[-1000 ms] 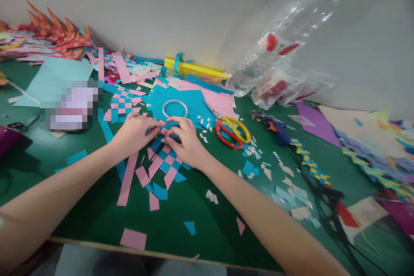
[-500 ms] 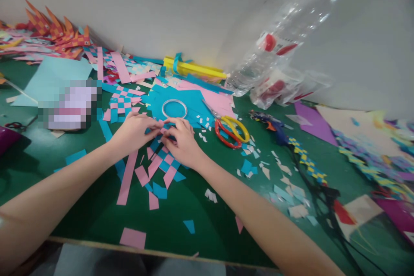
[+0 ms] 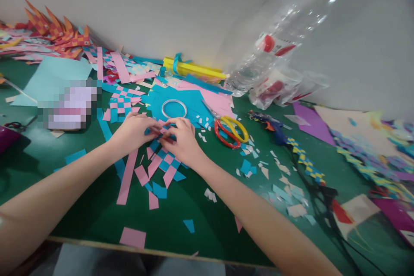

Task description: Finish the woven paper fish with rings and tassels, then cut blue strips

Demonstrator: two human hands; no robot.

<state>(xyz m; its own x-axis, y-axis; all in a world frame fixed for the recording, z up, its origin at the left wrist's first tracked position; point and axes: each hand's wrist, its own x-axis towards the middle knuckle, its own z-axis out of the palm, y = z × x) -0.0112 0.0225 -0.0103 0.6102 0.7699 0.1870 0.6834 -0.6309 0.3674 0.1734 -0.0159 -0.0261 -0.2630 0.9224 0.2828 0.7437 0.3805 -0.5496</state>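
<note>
Both hands meet over a woven pink-and-blue paper piece [image 3: 168,161] near the middle of the green table. My left hand [image 3: 135,131] pinches its far end, fingertips together. From the other side my right hand [image 3: 181,141] grips the same end, its thumb and fingers bent around the paper. The exact fold between the fingertips is hidden. Loose pink and blue strip ends fan out towards me below the hands. A long pink paper strip [image 3: 127,177] lies beside the left wrist. Just beyond the hands, a clear ring-shaped roll [image 3: 174,108] rests on blue paper sheets [image 3: 194,97].
Scissors [image 3: 231,131] with red and yellow handles lie right of my hands. Farther right is a dark blue glue gun [image 3: 274,131] with a cable. A plastic bottle sleeve [image 3: 274,47] leans on the wall. Paper scraps [image 3: 287,198] litter the right side; a pixelated object [image 3: 73,105] sits left.
The hands stay at the woven paper with only slight finger movement. The right fingers have shifted a little to the left. Nothing else has visibly moved on the table.
</note>
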